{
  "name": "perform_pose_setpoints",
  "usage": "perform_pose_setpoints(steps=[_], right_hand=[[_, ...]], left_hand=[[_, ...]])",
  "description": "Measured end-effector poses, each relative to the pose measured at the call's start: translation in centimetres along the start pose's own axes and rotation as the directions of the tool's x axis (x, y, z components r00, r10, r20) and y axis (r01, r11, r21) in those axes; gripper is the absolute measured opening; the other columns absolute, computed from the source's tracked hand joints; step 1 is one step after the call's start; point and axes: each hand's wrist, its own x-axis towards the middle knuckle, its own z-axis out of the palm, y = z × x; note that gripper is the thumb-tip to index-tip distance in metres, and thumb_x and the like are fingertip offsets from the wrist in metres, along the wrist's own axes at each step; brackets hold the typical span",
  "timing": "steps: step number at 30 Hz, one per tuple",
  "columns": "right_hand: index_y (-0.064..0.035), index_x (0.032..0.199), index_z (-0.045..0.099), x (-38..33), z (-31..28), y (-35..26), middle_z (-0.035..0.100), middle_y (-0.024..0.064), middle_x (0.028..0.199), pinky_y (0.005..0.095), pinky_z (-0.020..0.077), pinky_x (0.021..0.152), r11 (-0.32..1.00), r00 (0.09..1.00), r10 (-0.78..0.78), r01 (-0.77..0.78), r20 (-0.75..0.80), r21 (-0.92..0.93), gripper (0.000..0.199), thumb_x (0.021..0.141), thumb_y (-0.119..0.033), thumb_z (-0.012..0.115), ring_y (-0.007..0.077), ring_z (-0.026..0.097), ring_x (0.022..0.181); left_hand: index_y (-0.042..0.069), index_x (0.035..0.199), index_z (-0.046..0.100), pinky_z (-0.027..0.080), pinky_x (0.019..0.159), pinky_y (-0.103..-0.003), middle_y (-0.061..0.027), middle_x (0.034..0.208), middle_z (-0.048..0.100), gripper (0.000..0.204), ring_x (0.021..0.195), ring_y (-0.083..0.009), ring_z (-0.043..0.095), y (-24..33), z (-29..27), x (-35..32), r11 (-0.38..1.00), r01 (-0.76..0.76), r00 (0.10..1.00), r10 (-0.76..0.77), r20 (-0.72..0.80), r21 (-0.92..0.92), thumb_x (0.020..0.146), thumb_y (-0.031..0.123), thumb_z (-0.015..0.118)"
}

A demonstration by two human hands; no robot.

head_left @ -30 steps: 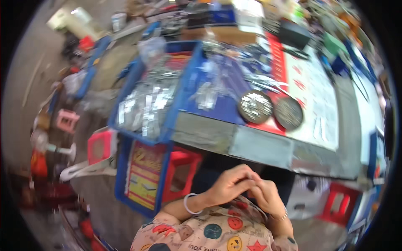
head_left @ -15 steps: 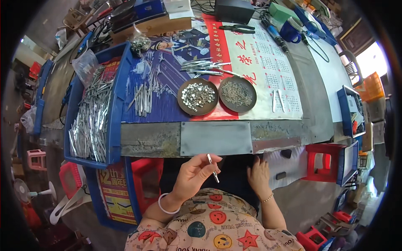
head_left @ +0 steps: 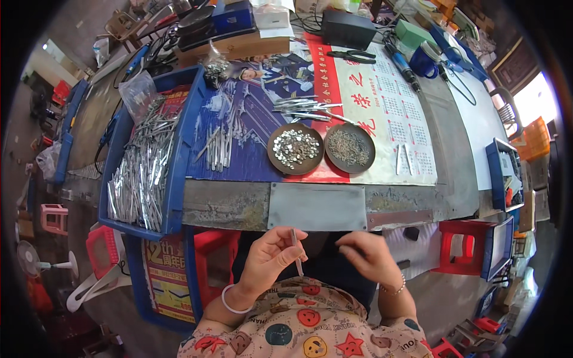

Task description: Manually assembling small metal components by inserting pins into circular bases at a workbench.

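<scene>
My left hand [head_left: 270, 260] pinches a thin silver metal strip [head_left: 295, 250] upright over my lap, just below the workbench's front edge [head_left: 316, 206]. My right hand [head_left: 370, 256] hovers beside it with fingers curled and apart, holding nothing that I can see. On the bench above stand two round brown dishes: the left dish [head_left: 293, 148] holds small shiny metal pieces, the right dish [head_left: 350, 147] holds fine greyish bits. Loose silver strips [head_left: 218, 143] lie on the blue mat left of the dishes.
A blue tray [head_left: 143, 173] heaped with metal strips hangs at the bench's left end. Two strips [head_left: 404, 159] lie on the calendar sheet at right. Pliers [head_left: 351, 56], a black box [head_left: 348, 28] and a blue mug [head_left: 424, 61] stand at the back. Red stools [head_left: 462, 253] flank my legs.
My hands, clasped together a second ago, have parted. The left hand now holds the strip upright and the right hand has drawn off to the right. The view has shifted over the bench.
</scene>
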Motion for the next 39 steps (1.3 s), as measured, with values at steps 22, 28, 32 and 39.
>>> perform_pose_setpoints(steps=[22,28,32,39], right_hand=[[-0.0001,0.091,0.058,12.2,0.4,-0.8,0.059,0.0127,0.085,0.0345,0.0468,0.064,0.91,0.954,-0.286,0.242,-0.087,-0.335,0.009,0.082,0.001,0.06,0.0287,0.06,0.075],[-0.0044,0.097,0.06,13.5,1.5,-0.4,0.057,0.011,0.091,0.0384,0.0427,0.077,0.845,0.951,-0.308,0.275,0.003,-0.458,0.015,0.082,-0.005,0.06,0.0311,0.056,0.087],[-0.0066,0.1,0.06,14.5,1.9,-0.1,0.055,0.0098,0.094,0.039,0.0396,0.08,0.797,0.956,-0.286,0.279,0.071,-0.535,0.02,0.081,-0.007,0.06,0.0299,0.054,0.091],[-0.0089,0.1,0.061,15.3,2.5,1.0,0.055,0.0068,0.094,0.037,0.038,0.08,0.713,0.946,-0.296,0.311,0.132,-0.628,0.021,0.079,-0.011,0.061,0.0247,0.053,0.093]], left_hand=[[-0.002,0.106,0.057,0.048,0.058,-0.024,-0.0052,0.077,0.06,0.021,0.067,-0.015,0.061,0.2,-3.4,-1.4,0.993,0.013,0.994,-0.026,-0.108,-0.117,0.091,0.013,0.058],[-0.001,0.105,0.058,0.047,0.056,-0.023,-0.0055,0.077,0.061,0.02,0.067,-0.0147,0.061,-0.3,-3.5,-1.6,0.987,0.045,0.994,-0.06,-0.092,-0.157,0.092,0.014,0.058],[-0.001,0.105,0.058,0.047,0.055,-0.023,-0.0054,0.076,0.06,0.02,0.066,-0.0145,0.06,-0.3,-3.3,-1.5,0.987,0.058,0.994,-0.071,-0.079,-0.151,0.092,0.014,0.058],[0.0,0.106,0.057,0.046,0.058,-0.023,-0.004,0.075,0.059,0.019,0.067,-0.0113,0.058,-0.3,-3.0,-1.3,0.987,0.065,0.995,-0.076,-0.07,-0.146,0.094,0.014,0.056]])
